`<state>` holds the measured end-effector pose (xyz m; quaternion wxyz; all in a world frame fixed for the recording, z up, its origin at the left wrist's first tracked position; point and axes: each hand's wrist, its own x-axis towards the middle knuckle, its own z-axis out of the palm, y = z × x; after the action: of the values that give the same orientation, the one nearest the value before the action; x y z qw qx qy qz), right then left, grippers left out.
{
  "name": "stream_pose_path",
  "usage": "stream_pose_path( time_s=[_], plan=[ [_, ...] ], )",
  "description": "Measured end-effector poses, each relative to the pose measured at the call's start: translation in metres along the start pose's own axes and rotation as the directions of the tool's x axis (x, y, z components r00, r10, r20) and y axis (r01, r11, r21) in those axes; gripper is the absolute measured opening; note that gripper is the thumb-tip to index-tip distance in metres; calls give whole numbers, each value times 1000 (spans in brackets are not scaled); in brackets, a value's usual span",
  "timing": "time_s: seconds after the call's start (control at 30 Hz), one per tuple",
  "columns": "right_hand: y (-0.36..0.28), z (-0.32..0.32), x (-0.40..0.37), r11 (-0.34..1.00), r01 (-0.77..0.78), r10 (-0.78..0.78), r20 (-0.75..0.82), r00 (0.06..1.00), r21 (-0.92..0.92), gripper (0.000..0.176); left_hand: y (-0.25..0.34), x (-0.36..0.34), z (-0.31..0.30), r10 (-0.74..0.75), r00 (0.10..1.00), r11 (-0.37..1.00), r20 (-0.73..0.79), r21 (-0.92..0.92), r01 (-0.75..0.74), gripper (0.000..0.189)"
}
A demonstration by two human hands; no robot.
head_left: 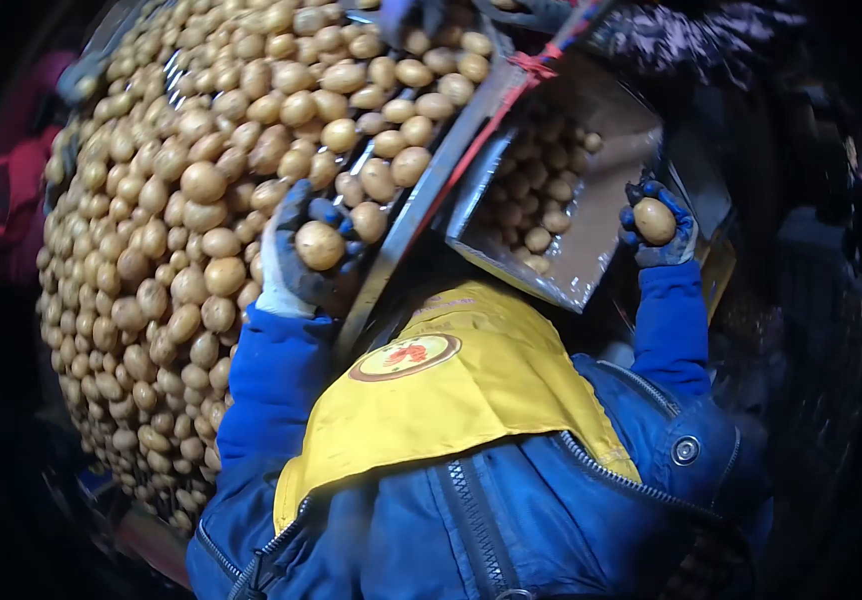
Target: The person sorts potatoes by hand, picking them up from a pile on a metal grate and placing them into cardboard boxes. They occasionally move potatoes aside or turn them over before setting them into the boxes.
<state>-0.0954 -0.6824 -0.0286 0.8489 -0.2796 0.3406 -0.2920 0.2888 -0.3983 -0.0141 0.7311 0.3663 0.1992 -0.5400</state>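
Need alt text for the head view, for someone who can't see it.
Two gloved hands each grip one potato: the left hand holds its potato over a wide spread of potatoes, the right hand holds another potato beside a box partly filled with potatoes. The person wears a yellow apron.

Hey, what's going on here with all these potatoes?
Someone in a yellow apron has a potato in each gloved hand. The left hand holds its potato over a wide spread of potatoes; the right hand holds another potato beside an open box partly filled with potatoes. A rail separates the spread from the box.
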Motion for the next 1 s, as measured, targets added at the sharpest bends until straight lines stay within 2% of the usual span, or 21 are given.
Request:
stream_pose_path(
  time_s=[0.07,0.1,0.17,0.2,0.23,0.27,0.3,0.33,0.4,0.43,0.47,0.5,0.53,0.6,0.63,0.67,0.7,0.73,0.83,0.93,1.0],
  plan=[
    [-9,-27,-32,995,91,-95,-125,988,-41,32,0,9,-6,79,997,965,6,252,-78,48],
    [-11,-45,-48,991,118,-128,-247,961,-57,31,1,14,-10,55,980,956,194,274,-107,51],
    [-14,-82,-77,987,137,-159,-457,875,-80,30,-4,19,-5,28,987,959,158,275,-71,48],
    [-15,-107,-85,987,146,-161,-467,869,-68,30,-4,19,0,16,992,956,125,289,-52,47],
    [-13,-135,-90,968,49,-190,-597,779,-245,32,-3,29,-8,-44,992,986,121,165,24,43],
    [-11,-164,-92,916,-80,-240,-696,677,-393,34,-9,32,2,-38,993,984,116,177,17,43],
    [-6,-195,-98,584,-274,-449,-586,674,-764,33,-17,31,11,-39,999,989,38,141,33,41],
    [0,-220,-100,85,-394,-573,-368,733,-915,33,-15,29,15,-23,999,995,-47,96,27,41],
    [1,-226,-78,131,-225,-645,-256,720,-965,27,-16,31,9,-23,997,999,77,-21,25,48],
    [3,-217,-62,318,-122,-619,-304,724,-940,24,-18,30,6,23,994,999,106,-24,-21,51],
    [-3,-165,-48,494,-30,-581,-356,732,-869,23,-18,27,0,63,989,998,137,-24,-60,56],
    [-5,-111,-36,501,12,-510,-283,812,-866,21,-16,19,-1,96,986,995,137,23,-100,56],
    [-1,-68,-21,442,139,-473,-99,876,-886,20,-15,10,-2,122,983,989,139,69,-132,56],
    [24,7,9,366,321,-367,181,912,-874,20,-13,-1,-15,288,949,859,126,404,-314,51],
    [34,59,17,142,512,-341,444,829,-847,19,-8,-12,-17,328,941,855,84,398,-334,50],
    [53,89,27,125,544,-255,503,826,-830,22,-2,-23,-20,364,931,851,41,391,-350,50],
    [69,116,39,18,665,-176,653,737,-746,30,5,-23,-40,491,869,700,67,563,-439,48],
    [91,134,53,-175,748,-160,769,619,-640,37,11,-33,-43,635,763,514,116,674,-530,39],
    [129,203,70,-316,788,60,818,572,-528,45,26,-62,-57,696,711,417,101,749,-515,33],
    [160,250,78,-376,822,354,753,554,-428,51,36,-75,-73,703,709,477,49,707,-522,29],
    [180,271,72,-415,837,411,747,523,-357,50,41,-81,-82,714,699,469,34,718,-514,29]
  ],
)
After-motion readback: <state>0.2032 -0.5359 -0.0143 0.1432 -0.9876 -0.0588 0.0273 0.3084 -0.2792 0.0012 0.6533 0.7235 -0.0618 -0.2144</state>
